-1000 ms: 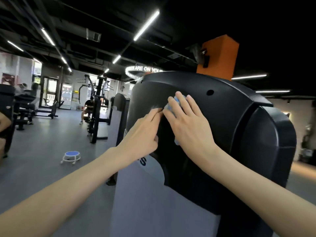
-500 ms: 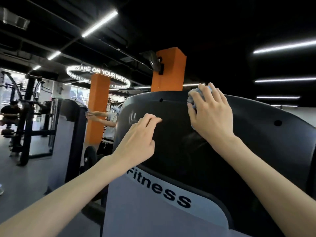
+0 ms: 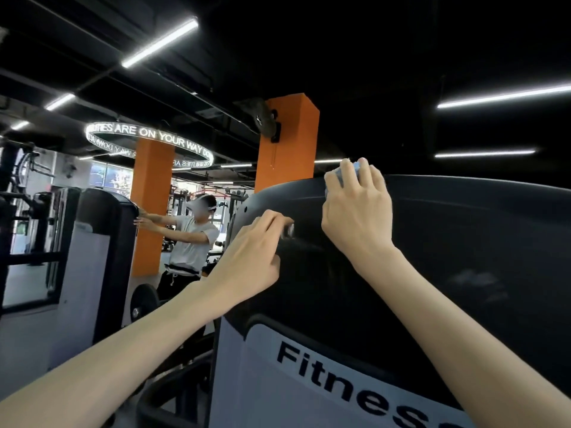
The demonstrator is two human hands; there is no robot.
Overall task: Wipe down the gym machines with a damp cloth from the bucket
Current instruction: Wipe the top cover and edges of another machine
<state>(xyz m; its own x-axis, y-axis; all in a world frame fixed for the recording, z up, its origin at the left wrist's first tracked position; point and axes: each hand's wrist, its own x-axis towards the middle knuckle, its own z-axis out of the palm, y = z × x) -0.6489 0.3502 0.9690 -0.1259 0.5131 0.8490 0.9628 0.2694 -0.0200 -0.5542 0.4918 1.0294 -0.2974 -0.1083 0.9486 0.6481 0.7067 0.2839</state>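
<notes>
The right hand [image 3: 355, 217] clutches the cloth [image 3: 355, 167] at the machine [image 3: 463, 242] top edge; the left hand [image 3: 256, 251] rests beside, fingers seemingly relaxed.

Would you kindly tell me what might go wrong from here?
The small blue cloth is bunched under the right hand atop the glossy black machine cover, so it may slip over the far side. The bare left hand touching the cover may leave prints. Pale smears lower right could get missed.

Room is open above the black shroud [image 3: 463, 242]; an orange pillar [image 3: 287, 143] rises behind its left end.
</notes>
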